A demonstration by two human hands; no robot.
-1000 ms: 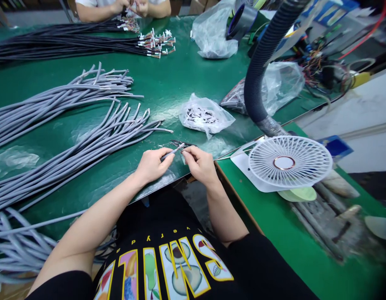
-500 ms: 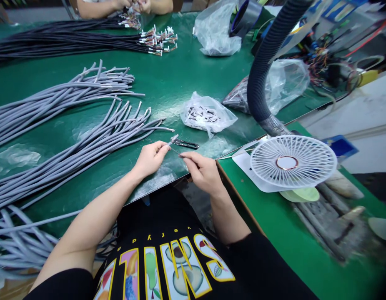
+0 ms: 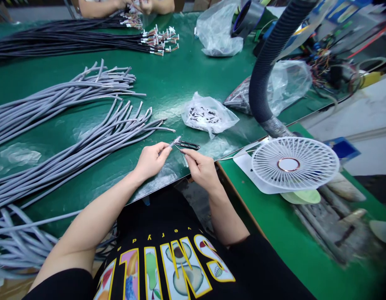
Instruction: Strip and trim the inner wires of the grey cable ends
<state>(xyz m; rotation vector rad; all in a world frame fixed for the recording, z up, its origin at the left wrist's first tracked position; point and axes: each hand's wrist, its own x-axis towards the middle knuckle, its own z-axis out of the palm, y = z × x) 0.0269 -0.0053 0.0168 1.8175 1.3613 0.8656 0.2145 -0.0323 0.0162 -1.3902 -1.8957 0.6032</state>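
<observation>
My left hand (image 3: 151,160) pinches the end of a thin grey cable (image 3: 174,142) just above the green table (image 3: 180,79). My right hand (image 3: 201,168) is closed in a pinch right beside that cable tip, holding something too small to make out. A pair of black snips (image 3: 188,145) lies on the table just beyond both hands. A small clear bag of dark small parts (image 3: 208,115) sits a little further back.
Bundles of grey cables (image 3: 71,137) spread across the left. Black cables with connectors (image 3: 86,39) lie at the far edge, where another person's hands (image 3: 139,6) work. A white fan (image 3: 294,162), a ribbed black hose (image 3: 268,62) and plastic bags (image 3: 219,29) stand to the right.
My left hand has lifted the cable tip up and to the right, clear of the snips. My right hand stays pinched beside the tip.
</observation>
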